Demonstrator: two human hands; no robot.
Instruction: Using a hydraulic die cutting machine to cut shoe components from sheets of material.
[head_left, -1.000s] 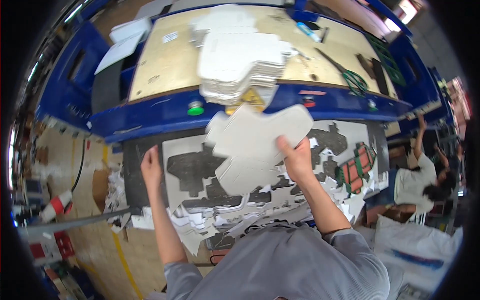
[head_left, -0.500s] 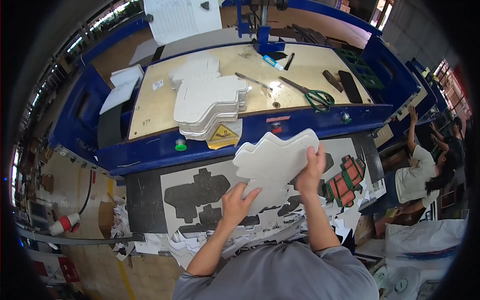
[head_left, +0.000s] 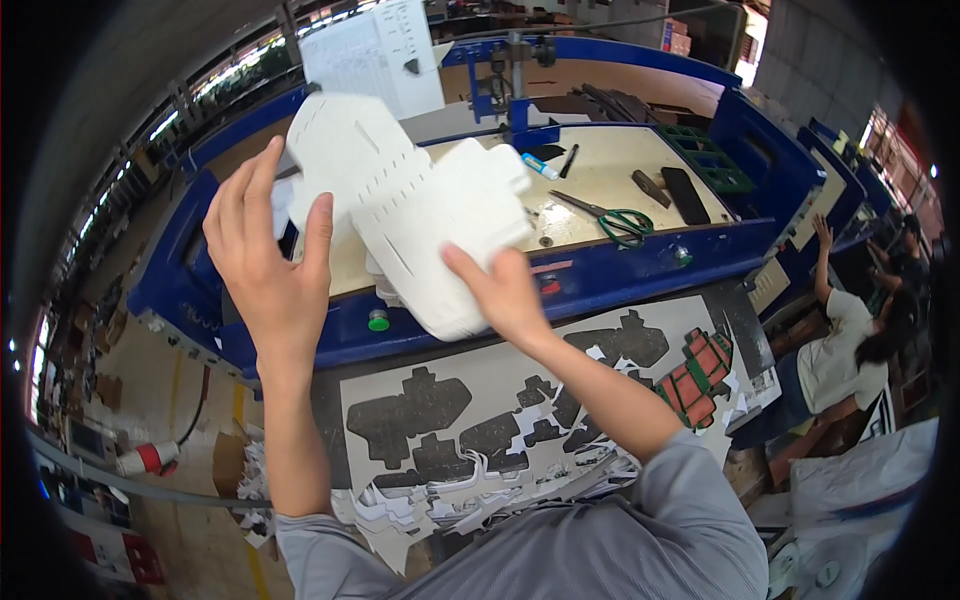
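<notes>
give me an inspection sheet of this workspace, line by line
surface: blue-framed bench with a tan top; below it a sheet with dark cut-out holes
job's things: white die-cut card blanks, lifted above the bench and tilted
clutter: green-handled scissors, small tube, dark flat tools, green crate, paper scraps along the sheet's near edge
grippers: left hand grips the blanks' left edge; right hand holds their lower right edge
cables: a grey cable with a red and white plug lies on the floor at the left
surroundings: another person with a raised arm at the right; printed paper hanging behind the bench
</notes>
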